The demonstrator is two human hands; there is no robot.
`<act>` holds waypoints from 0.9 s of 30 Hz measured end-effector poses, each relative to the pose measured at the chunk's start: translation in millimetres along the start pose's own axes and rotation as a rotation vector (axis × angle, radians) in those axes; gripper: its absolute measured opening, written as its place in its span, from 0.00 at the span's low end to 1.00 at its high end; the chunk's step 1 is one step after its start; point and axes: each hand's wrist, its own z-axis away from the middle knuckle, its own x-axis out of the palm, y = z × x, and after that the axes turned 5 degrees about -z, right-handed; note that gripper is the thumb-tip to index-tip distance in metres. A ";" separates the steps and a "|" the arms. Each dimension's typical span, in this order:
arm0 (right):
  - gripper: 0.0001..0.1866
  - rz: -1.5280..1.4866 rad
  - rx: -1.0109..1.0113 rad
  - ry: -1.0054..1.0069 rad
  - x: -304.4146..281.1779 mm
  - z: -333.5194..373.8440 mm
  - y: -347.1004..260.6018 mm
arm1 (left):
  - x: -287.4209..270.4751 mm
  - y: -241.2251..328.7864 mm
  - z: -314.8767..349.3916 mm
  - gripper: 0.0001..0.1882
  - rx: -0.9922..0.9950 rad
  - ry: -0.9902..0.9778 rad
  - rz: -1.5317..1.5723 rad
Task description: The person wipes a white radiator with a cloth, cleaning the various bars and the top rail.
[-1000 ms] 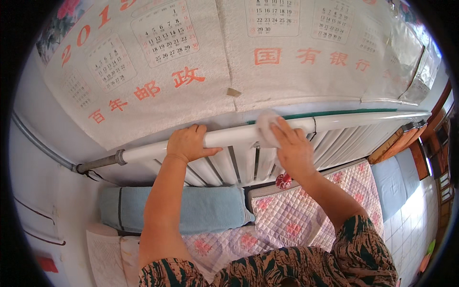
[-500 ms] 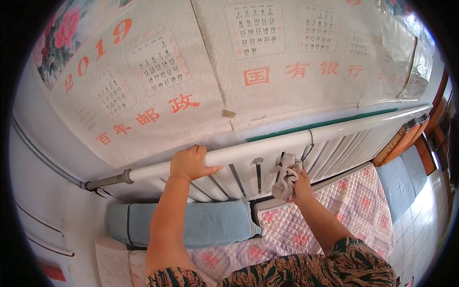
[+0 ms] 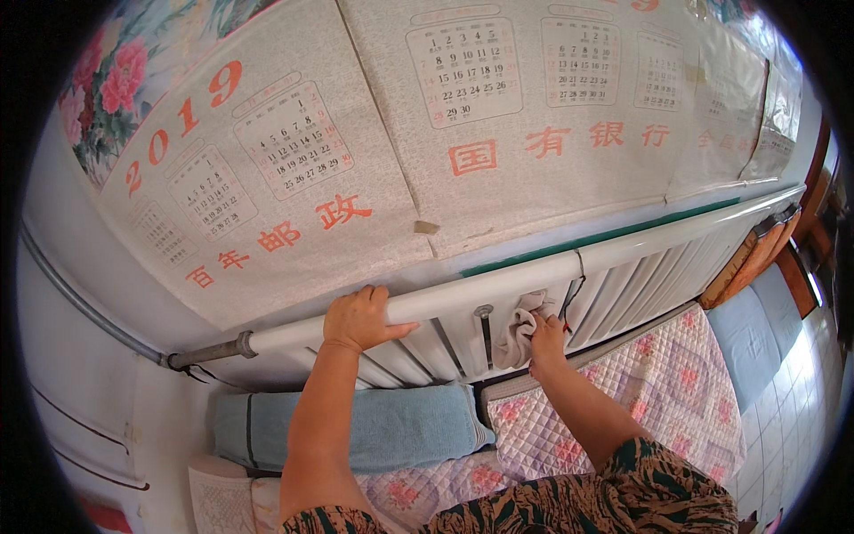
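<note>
A white radiator runs along the wall, with upright fins below a rounded top rail. My left hand grips that top rail toward its left end, fingers over the back edge and thumb stretched along the front. My right hand is closed on a crumpled grey cloth, pressed against the radiator's front fins near a small metal fitting. Part of the right fingers is hidden by the cloth's folds.
A rolled blue towel-like bolster and a quilted floral pad lie below the radiator. A dark cord loops over the rail. A grey pipe joins at left. Paper calendar sheets cover the wall.
My right hand has moved slightly left and down with the cloth across the fins. The left hand keeps its hold on the rail. The whole view has shifted a little.
</note>
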 end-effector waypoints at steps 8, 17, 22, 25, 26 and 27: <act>0.06 0.077 0.113 -0.013 -19.4 -32.2 48.9 | 2.6 -0.2 0.0 0.35 0.004 0.032 -0.001; 0.13 1.087 -0.142 0.049 -96.3 -99.6 178.8 | 9.4 -2.2 -4.1 0.35 0.041 0.111 -0.041; 0.16 1.348 -0.109 0.019 -100.8 -93.0 181.5 | 10.4 0.2 -0.9 0.34 0.023 0.041 -0.088; 0.19 1.327 -0.151 -0.133 -99.8 -89.8 195.4 | 3.3 -3.5 7.6 0.34 0.007 0.010 -0.072; 0.20 1.348 -0.183 -0.191 -105.8 -94.0 205.0 | 2.2 -4.9 8.7 0.34 0.017 0.032 -0.069; 0.20 1.543 -0.247 -0.336 -113.7 -99.1 212.8 | 1.5 -6.2 10.1 0.34 0.011 0.022 -0.074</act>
